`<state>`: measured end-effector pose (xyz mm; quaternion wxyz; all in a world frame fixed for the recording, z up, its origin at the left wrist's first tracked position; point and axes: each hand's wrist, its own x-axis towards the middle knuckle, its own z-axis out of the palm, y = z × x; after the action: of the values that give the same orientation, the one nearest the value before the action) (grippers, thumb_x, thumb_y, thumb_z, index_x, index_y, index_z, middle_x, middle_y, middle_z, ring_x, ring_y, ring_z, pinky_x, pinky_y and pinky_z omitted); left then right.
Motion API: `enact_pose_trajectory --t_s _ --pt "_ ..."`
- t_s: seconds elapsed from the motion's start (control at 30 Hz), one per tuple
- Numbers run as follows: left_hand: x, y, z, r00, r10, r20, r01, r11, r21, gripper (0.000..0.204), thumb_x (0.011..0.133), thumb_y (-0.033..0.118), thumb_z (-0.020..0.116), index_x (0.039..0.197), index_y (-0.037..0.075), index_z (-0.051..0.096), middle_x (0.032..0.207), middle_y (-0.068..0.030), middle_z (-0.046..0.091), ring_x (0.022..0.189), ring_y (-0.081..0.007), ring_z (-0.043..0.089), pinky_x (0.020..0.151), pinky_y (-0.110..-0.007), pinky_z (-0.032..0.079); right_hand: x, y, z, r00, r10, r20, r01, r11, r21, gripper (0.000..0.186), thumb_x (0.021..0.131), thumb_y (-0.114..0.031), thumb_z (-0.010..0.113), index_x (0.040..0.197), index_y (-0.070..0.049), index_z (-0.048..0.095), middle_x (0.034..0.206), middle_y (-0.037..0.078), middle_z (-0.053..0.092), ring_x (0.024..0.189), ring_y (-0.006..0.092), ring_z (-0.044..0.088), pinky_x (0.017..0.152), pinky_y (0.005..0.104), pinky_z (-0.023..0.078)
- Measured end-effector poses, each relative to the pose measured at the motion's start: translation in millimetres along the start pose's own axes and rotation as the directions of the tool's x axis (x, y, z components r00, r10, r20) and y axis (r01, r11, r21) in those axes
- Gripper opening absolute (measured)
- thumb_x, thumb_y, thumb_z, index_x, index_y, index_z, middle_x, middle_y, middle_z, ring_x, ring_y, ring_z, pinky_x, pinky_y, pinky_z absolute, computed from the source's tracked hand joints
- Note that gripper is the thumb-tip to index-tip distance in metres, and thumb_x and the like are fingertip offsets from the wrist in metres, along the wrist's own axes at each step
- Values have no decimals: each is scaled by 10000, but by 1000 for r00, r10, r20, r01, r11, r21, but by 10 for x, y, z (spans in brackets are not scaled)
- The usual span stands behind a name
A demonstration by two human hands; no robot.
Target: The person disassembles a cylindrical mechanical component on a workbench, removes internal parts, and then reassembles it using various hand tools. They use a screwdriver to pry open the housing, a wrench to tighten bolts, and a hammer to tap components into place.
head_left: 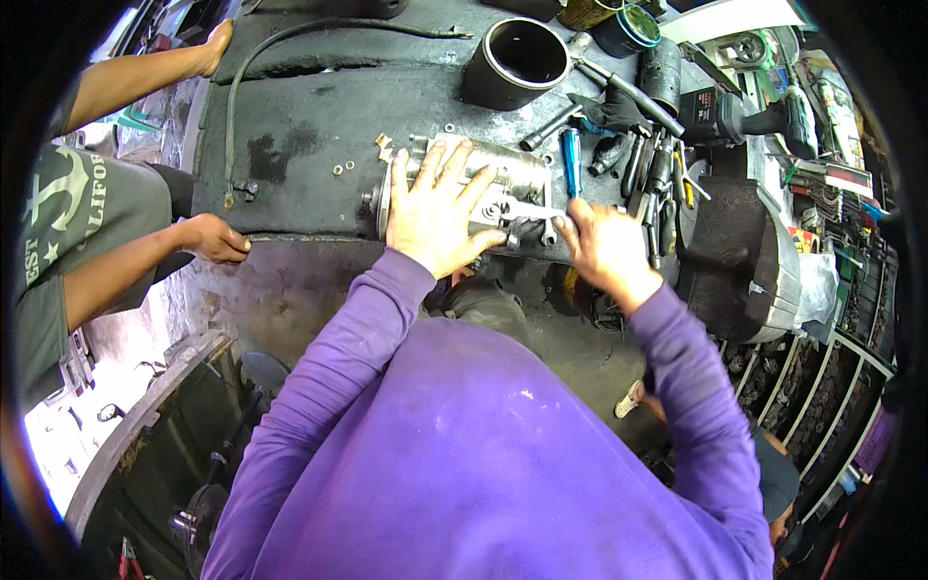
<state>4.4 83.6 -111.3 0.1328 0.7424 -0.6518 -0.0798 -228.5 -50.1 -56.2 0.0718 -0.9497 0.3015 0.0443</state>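
A silver cylindrical metal part (527, 176), motor-like, lies on its side near the front edge of the dark workbench (309, 208). My left hand (435, 208) rests flat on top of it, fingers spread. My right hand (609, 246) is closed round the outer end of a steel wrench (530, 210). The wrench's other end sits at a nut or terminal (497, 208) on the cylinder's near side, beside my left thumb. Under the wrench a small dark piece (530, 232) shows in part. Several small nuts (338, 169) lie left of the cylinder.
A black hollow cylinder (519, 63) stands at the back. Right of my work lie a blue-handled screwdriver (571, 159), mixed hand tools (652, 179) and a cordless power tool (764, 121). A cable (242, 87) curves at left, near another person's hands (215, 239) on the bench edge.
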Motion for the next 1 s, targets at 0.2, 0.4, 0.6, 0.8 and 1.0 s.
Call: enact_pose_trajectory --t_s 0.2,0.4,0.6,0.8,1.0 --pt "47 -25 28 1000 8 -28 -8 1000 11 904 779 711 825 1556 296 626 1704 -90 480 1605 -320 370 1318 -719 61 821 601 63 891 -398 217 394 917 65 351 1113 -424 583 1040 -83 629 830 167 694 870 401 715 826 521 550" --pt "47 -15 8 999 0 -35 0 1000 5 896 777 705 830 1547 290 636 1704 -86 481 1609 -318 364 1320 -713 73 764 486 66 906 -363 216 368 930 20 380 1106 -462 587 1069 -89 649 807 144 721 843 383 744 816 512 550" --pt "53 -31 43 999 11 -46 -12 1000 -21 904 772 719 823 1543 283 641 1711 -91 472 1607 -324 369 1308 -722 87 665 440 70 932 -353 87 362 919 -156 326 1068 -427 634 1043 -104 662 857 125 727 882 345 735 909 524 477" --pt "41 -3 25 1000 -17 3 17 1000 -7 917 795 736 790 1575 287 615 1748 -98 425 1624 -356 341 1300 -728 75 511 234 71 972 -206 110 229 938 -262 332 1040 -432 651 1051 -101 677 840 143 735 839 333 737 933 527 484" --pt "53 0 37 999 -25 37 26 999 -37 935 802 743 780 1595 287 589 1762 -102 400 1635 -353 320 1300 -738 59 467 284 29 936 -173 307 212 973 -97 375 1063 -434 626 974 -73 674 671 140 712 631 368 719 825 530 526"
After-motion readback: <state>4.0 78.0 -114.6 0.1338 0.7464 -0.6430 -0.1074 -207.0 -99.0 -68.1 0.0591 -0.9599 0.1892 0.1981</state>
